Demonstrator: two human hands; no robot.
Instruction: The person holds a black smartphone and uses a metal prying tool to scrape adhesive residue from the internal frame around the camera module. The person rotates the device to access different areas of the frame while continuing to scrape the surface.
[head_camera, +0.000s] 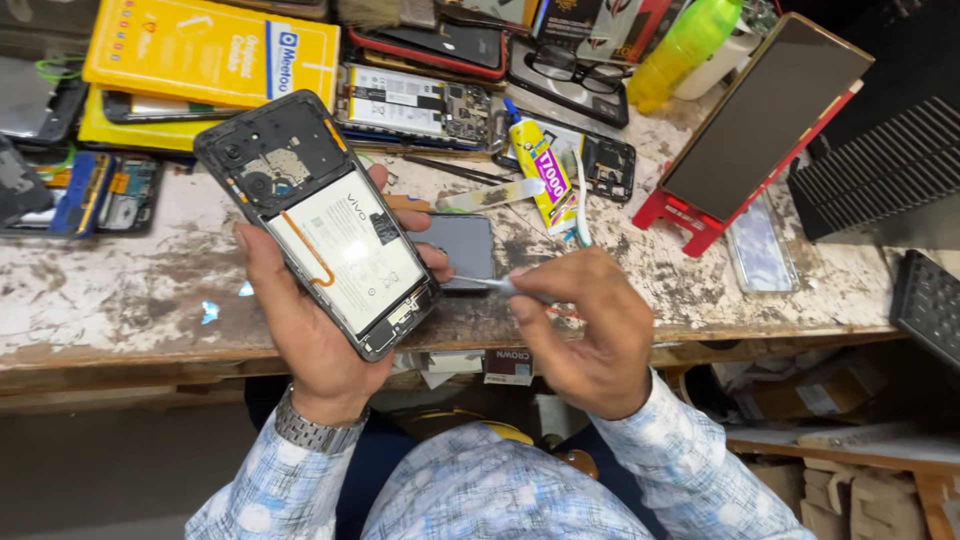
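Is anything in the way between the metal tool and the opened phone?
Nothing visible is. The right hand holds a thin metal tool whose tip points at the lower edge of the opened phone, which the left hand holds. Only the left thumb lies close to the tip.

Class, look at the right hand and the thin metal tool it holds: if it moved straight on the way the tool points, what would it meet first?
Probably the opened phone held by the left hand: the right hand aims its tool at its lower edge.

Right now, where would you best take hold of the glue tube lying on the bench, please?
Grip the glue tube across its flat yellow-white body, coming from above. It lies flat, blue cap pointing away, and the body is its widest part; the white cable beside it leaves little room there.
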